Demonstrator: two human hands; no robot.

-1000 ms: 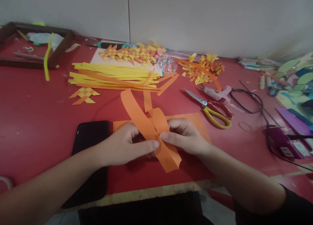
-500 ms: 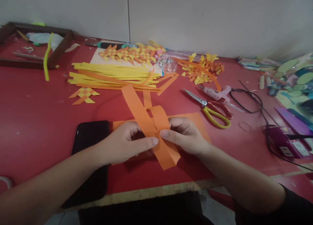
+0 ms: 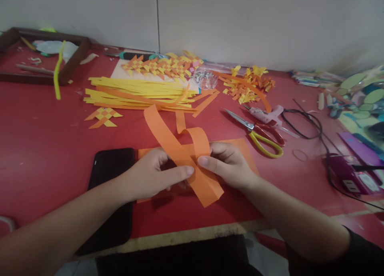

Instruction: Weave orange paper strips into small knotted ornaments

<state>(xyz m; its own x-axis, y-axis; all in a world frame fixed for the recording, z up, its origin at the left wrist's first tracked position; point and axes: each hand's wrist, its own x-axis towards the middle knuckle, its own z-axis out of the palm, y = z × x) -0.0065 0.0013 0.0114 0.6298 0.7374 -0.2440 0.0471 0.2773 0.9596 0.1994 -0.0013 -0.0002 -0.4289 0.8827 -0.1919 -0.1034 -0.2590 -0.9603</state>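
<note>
Two orange paper strips, or one folded strip, cross between my hands above the table's front part. My left hand pinches them from the left, thumb on top and fingers underneath. From the right, my right hand grips the curled part near the crossing between thumb and fingers. One strip end rises to the upper left, and a loop bends over toward my right hand. Beneath lies an orange paper sheet, partly hidden by my hands. A black phone rests under my left forearm.
Scissors and a pink glue gun with a black cord lie to the right. Yellow strips, a woven paper fish and a heap of woven pieces are farther back. A brown frame stands at left.
The upper strip end has bent and shifted slightly left. The loop has opened wider toward the right, and the lower ends have moved a little right. Both hands keep their grip.
</note>
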